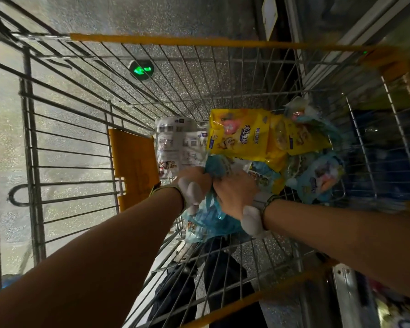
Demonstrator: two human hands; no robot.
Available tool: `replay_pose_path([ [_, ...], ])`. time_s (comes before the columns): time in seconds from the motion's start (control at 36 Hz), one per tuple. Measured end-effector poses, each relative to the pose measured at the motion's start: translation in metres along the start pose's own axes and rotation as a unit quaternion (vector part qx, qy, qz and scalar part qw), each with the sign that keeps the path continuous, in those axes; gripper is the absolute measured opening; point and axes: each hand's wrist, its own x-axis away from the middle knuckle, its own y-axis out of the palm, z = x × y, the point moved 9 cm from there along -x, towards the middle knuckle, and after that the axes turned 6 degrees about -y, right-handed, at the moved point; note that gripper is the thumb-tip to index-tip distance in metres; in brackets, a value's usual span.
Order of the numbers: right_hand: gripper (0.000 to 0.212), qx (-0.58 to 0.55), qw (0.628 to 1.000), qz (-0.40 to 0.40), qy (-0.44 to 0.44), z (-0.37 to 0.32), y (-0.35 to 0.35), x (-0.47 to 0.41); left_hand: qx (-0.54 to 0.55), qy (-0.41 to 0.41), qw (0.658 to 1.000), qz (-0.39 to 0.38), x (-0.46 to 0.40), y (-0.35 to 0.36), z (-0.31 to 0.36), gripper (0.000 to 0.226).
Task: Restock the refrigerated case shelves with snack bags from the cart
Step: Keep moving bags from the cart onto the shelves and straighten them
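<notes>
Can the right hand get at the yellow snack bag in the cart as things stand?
Probably not yet: the right hand already grips a blue bag. The yellow snack bag lies uncovered just beyond it.

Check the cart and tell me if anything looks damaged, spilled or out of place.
Nothing looks spilled or torn. The snack bags lie in a loose heap in the cart, yellow bags on top, one white bag showing its label side. Both hands, left and right, grip blue bags. Blur hides finer damage.
</notes>
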Motion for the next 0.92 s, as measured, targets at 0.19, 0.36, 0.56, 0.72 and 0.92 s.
replay_pose_path([
  [0.19,0.023,-0.089,0.996,0.002,-0.019,0.062,-0.062,0.019,0.031,0.025,0.999,0.005,0.011,-0.02,0.025,0.037],
  [0.36,0.017,-0.121,0.991,-0.053,0.0,0.097,-0.044,0.028,-0.056,0.066,0.996,0.012,0.005,-0.022,0.042,0.043],
  [0.56,0.025,-0.149,0.988,0.041,0.014,0.114,-0.07,0.04,-0.123,0.113,0.985,0.033,0.007,-0.011,0.043,0.027],
  [0.72,0.013,-0.082,0.983,0.164,-0.023,0.112,-0.086,0.047,-0.235,0.147,0.96,-0.024,0.02,0.0,0.045,0.056],
  [0.92,0.045,-0.102,0.952,0.274,-0.094,0.095,-0.116,0.044,-0.373,0.178,0.91,-0.019,0.022,0.002,0.049,0.032],
])
